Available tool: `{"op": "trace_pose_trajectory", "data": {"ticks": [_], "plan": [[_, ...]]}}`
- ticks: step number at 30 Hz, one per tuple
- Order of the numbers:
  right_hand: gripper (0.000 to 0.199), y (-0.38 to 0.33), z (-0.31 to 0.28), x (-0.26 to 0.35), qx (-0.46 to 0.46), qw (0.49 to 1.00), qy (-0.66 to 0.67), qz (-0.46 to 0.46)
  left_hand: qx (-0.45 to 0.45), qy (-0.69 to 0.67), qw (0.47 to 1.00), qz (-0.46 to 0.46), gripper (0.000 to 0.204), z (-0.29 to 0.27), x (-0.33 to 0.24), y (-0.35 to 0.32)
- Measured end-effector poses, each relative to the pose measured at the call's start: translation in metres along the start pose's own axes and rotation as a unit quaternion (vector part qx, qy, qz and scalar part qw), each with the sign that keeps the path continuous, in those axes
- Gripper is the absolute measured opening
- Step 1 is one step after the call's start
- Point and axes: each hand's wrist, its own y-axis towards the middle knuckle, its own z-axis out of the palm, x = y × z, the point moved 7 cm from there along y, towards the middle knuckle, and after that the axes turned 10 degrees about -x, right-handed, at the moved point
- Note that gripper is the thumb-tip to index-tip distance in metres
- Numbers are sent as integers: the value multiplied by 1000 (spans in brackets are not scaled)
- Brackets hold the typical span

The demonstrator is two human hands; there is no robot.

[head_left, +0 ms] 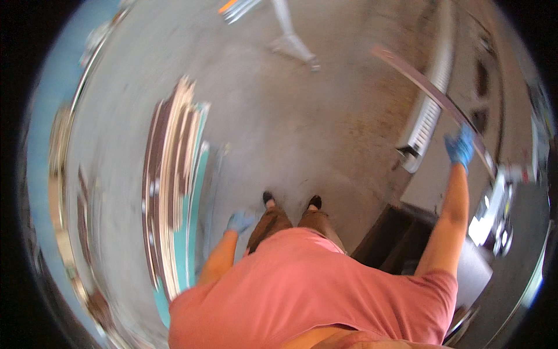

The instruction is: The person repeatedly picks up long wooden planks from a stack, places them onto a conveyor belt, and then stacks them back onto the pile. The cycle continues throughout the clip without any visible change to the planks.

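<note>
Strip (429,87): long, narrow and reddish-brown, slanting from over the floor (325,134) toward the machine on the right; whether its near end rests on anything, I cannot tell.
Right hand (461,147): blue-gloved, arm stretched out, seemingly closed on the strip nearer its lower end, so most of the length juts out beyond the grip.
Left hand (239,222): blue-gloved, low beside the thigh, well apart from the other and off the strip; too blurred to tell how its fingers are curled.
Slotted rail (428,122): pale, close by the strip, which crosses over it in this view.
Stack (174,168): brown and cream lengths at the left, with teal pieces (185,238) along its side.
Handling: a firm hold nearer the middle should balance better; the far end likely needs watching near the rail, and the left hand could steady any sway.
</note>
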Motion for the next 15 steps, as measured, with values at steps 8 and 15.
{"op": "trace_pose_trajectory", "data": {"ticks": [8, 15], "plan": [[101, 7, 41, -14, 70, 994, -60, -57, 19, -79, 996, -46, 65, -6, -23, -36], [96, 28, 33, -17, 174, 977, -120, 38, 24, -108, 992, -55, 72, 9, -9, -31]]}}
